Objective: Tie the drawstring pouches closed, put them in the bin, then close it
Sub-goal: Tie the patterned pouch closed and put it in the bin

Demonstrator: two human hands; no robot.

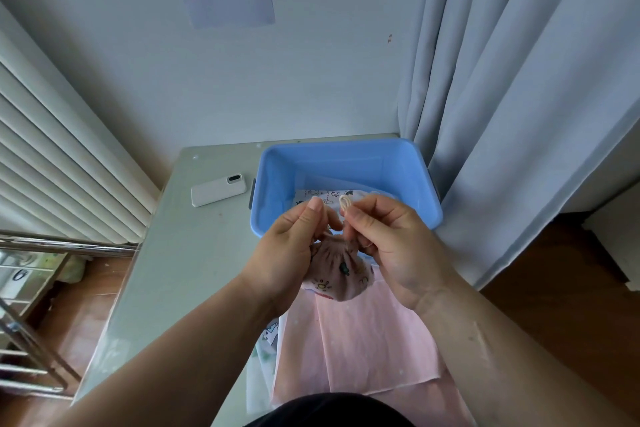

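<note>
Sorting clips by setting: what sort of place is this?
Probably a room in a home: a table pushed against a plain wall, a full-length curtain beside it, and a wood floor.

Pink pouch (341, 270): small printed figures, mouth gathered tight into pleats, body hanging below. You hold it up between your left hand (294, 253) and right hand (391, 243), just in front of the bin's near wall.
Cream drawstring (345, 202): rises from the gathered neck, with a small loop pinched in your right fingertips and a strand pinched in your left.
Blue bin (346, 149): rectangular, upright, top open.
White printed pouch (325, 199): lies flat on the bin floor.
</note>
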